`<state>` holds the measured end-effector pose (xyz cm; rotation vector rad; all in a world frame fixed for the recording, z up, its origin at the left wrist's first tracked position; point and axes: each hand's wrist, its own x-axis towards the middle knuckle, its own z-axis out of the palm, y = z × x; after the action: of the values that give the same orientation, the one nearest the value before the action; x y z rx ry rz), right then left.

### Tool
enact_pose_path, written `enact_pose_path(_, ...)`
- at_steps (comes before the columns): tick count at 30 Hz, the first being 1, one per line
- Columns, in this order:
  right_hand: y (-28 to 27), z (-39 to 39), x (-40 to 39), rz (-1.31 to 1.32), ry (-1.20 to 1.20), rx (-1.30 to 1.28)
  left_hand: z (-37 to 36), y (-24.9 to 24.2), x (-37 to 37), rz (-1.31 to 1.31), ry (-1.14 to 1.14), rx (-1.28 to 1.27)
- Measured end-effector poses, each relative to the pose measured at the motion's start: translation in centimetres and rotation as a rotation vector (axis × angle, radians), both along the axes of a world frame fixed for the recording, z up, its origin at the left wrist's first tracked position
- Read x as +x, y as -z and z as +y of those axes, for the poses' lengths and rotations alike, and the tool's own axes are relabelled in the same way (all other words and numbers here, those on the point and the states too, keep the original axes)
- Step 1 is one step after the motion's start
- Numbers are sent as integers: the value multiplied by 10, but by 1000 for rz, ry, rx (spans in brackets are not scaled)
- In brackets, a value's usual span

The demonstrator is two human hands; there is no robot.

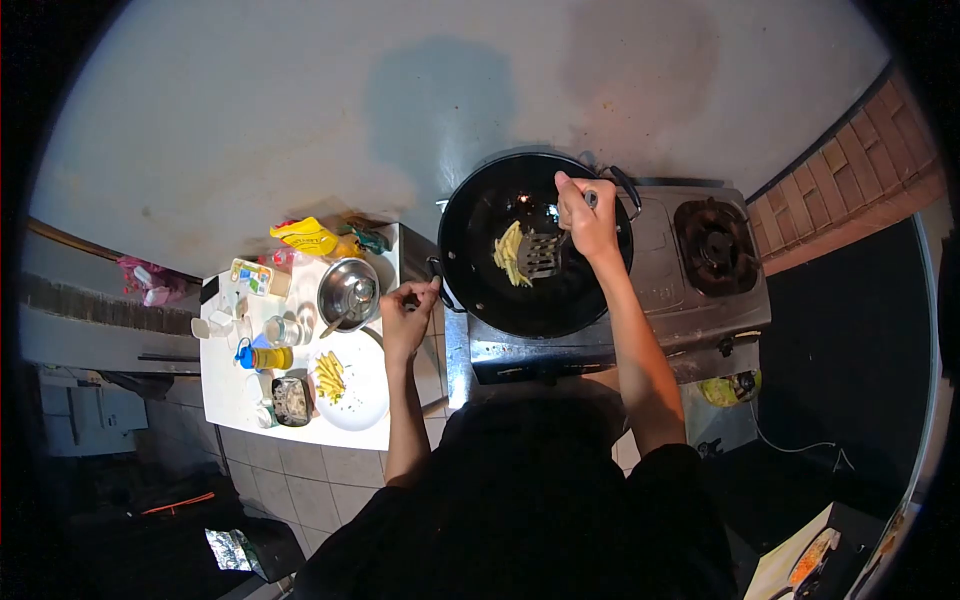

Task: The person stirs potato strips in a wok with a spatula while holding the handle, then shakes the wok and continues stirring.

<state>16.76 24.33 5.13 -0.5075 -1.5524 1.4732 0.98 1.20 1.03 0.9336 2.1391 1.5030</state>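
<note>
so, what's each grip doing?

right hand [590, 215] is clasping the spatula [541, 256]; its head is meeting the yellow strips [507, 253] lying in the wok [535, 315]. left hand [405, 318] is sitting at the wok's handle [434, 267]; can't tell if it's pinching.

handling?

probably soft, breaking easily; scoop underneath.

Glossy black on wok [480, 300], over left edge of stove [655, 235]; silver-grey on stove itself, near-black on burner [719, 246] by right edge. Pale yellow on food pieces [508, 252] inside wok. Metallic grey with dark slots on spatula [541, 262]. White on table [225, 390]; yellow with red on packet [303, 236] along far edge; shiny silver on bowl [332, 287] near right edge; white on plate [366, 400], yellow on sticks [328, 376], by near edge.
</note>
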Motion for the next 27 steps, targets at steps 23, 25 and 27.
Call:
enact_pose_path(23,7,-4,-3,-70,-20,-28,0,-2,-2,-6,6,-33)
enact_pose_path(25,8,-4,-3,-66,-22,8,0,-3,-1,-3,5,-30)
enact_pose_path(27,5,-4,-1,-77,8,52,1,-2,-1,-1,3,-20)
